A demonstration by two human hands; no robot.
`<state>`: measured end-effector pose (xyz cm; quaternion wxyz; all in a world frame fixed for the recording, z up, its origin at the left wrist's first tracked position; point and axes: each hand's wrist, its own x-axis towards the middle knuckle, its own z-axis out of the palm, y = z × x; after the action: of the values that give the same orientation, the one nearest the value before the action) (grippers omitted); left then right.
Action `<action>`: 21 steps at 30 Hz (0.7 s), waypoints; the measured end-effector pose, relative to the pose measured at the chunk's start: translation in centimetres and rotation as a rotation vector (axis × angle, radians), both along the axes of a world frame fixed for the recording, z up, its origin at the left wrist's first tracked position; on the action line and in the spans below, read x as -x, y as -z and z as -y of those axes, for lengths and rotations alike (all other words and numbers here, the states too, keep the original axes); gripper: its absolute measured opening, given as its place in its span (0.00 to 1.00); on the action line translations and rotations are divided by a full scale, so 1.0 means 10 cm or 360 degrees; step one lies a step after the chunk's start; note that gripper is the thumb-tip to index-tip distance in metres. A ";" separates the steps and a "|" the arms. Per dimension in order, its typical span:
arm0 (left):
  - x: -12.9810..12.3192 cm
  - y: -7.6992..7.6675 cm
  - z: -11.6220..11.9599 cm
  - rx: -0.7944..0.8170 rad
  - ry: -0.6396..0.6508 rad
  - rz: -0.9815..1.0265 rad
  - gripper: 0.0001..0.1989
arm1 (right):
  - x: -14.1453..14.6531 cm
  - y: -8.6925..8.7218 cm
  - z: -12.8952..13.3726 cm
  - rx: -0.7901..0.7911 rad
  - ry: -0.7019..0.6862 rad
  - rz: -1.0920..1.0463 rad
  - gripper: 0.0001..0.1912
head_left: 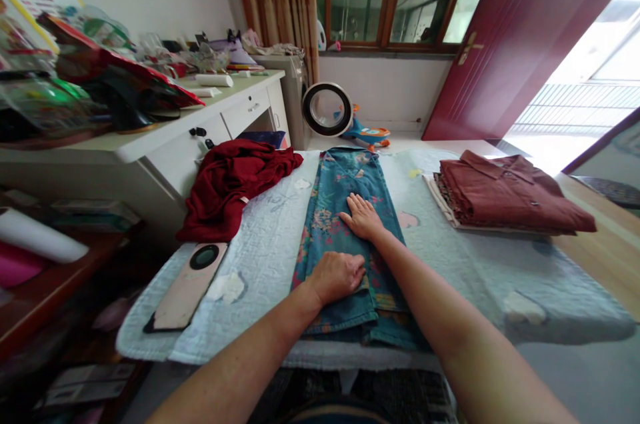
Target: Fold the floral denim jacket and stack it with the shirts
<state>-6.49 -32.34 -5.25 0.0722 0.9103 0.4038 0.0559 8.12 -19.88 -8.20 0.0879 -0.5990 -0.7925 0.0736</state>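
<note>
A pair of blue-green floral trousers point(345, 184) lies lengthwise and folded narrow in front of me, its hems towards me. My right hand point(365, 217) rests flat on the upper leg part, fingers spread. Nearer to me, my left hand point(336, 277) is closed, its curled fingers at the cloth of the lower leg; the fingertips are partly hidden. To the left lies a crumpled dark red garment point(235, 184). At the right sits a stack of folded clothes with a reddish-brown collared shirt point(510, 191) on top.
A pale blue quilted cover point(460, 277) spreads under the clothes. A phone point(190, 287) lies on its left part. Beyond stand a white desk point(250, 107) with clutter, a washing machine point(295, 97) with its round door open, and a blue-orange ride-on toy point(370, 134). A red door point(480, 44) stands open at right.
</note>
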 end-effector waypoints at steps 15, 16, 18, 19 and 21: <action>0.00 0.27 0.04 -0.0118 -0.0253 0.0162 0.39 | -0.05 -0.02 -0.45 0.0052 0.0182 -0.0047 0.40; 0.00 0.29 0.03 -0.0090 -0.0260 0.0130 0.39 | -0.05 -0.02 -0.46 0.0052 0.0195 -0.0052 0.40; 0.00 0.31 0.02 -0.0052 -0.0260 0.0094 0.38 | -0.05 -0.02 -0.46 0.0036 0.0204 -0.0060 0.39; 0.00 0.31 0.01 -0.0040 -0.0260 0.0087 0.38 | -0.05 -0.02 -0.45 0.0025 0.0200 -0.0063 0.39; 0.01 0.30 0.00 -0.0025 -0.0261 0.0082 0.38 | -0.06 -0.02 -0.42 0.0012 0.0187 -0.0056 0.39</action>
<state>-6.56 -32.38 -8.30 0.0708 0.8729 0.4745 0.0883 8.69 -15.72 -8.02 0.1037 -0.6433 -0.7541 0.0819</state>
